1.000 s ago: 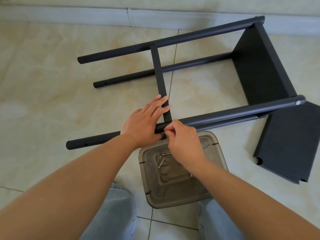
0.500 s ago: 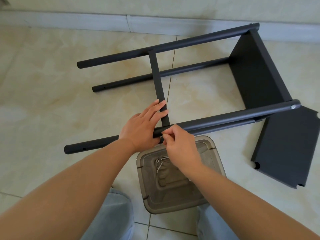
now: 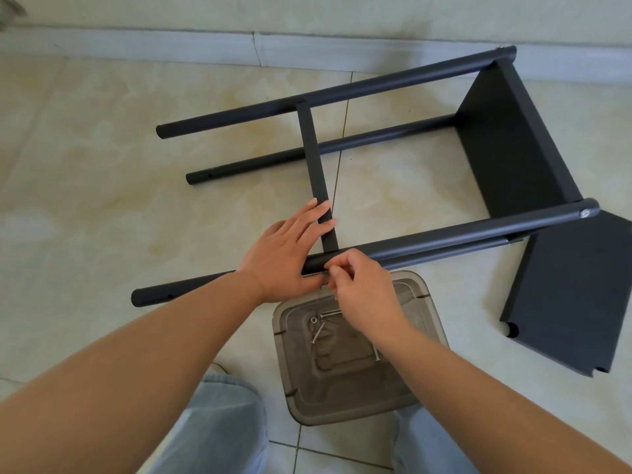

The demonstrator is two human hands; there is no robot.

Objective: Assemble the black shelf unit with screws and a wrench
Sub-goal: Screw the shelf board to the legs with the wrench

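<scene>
Right hand (image 3: 362,289) slid leftward along pole (image 3: 461,236) (unlabelled).

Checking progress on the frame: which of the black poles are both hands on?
The nearest pole, closest to the clear tray; the others lie untouched farther off.

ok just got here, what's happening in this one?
A person is assembling a black shelf frame that lies on its side on the tile floor. The left hand rests flat over the near tube and the crossbar where they meet. The right hand pinches something small at that joint, probably a screw, though it is hidden. Spare screws lie in a clear tray below. A loose shelf panel lies to the right. No wrench is visible.
</scene>
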